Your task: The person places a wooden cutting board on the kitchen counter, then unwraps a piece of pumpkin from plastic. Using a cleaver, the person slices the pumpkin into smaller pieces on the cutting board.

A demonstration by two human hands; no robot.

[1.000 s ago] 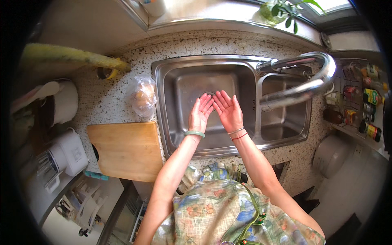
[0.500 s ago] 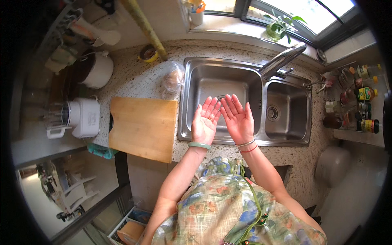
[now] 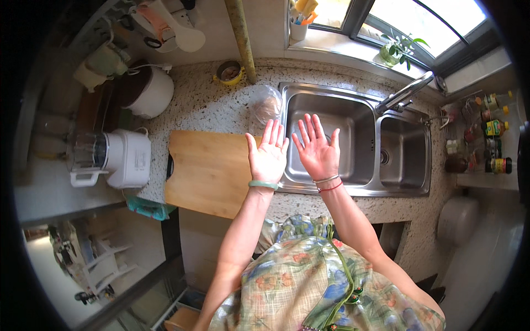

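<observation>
Palm up and with nothing in it, my left hand is open above the right edge of a wooden cutting board and the sink's left rim. A pale green bangle circles that wrist. My right hand, also open and bare, hovers palm up over the large basin of the steel double sink. The two hands are apart from each other. Just beyond my left fingertips, a clear plastic bag with something brownish inside lies on the counter, its contents not clear to me.
A chrome faucet arches at the sink's back right. To the left stand a white food processor and a white rice cooker. A yellow pot sits behind the bag. Several bottles and jars fill a rack at right.
My hands have spread farther apart, with the fingers still stretched out. The whole view has shifted, so the counter and sink appear farther right.
</observation>
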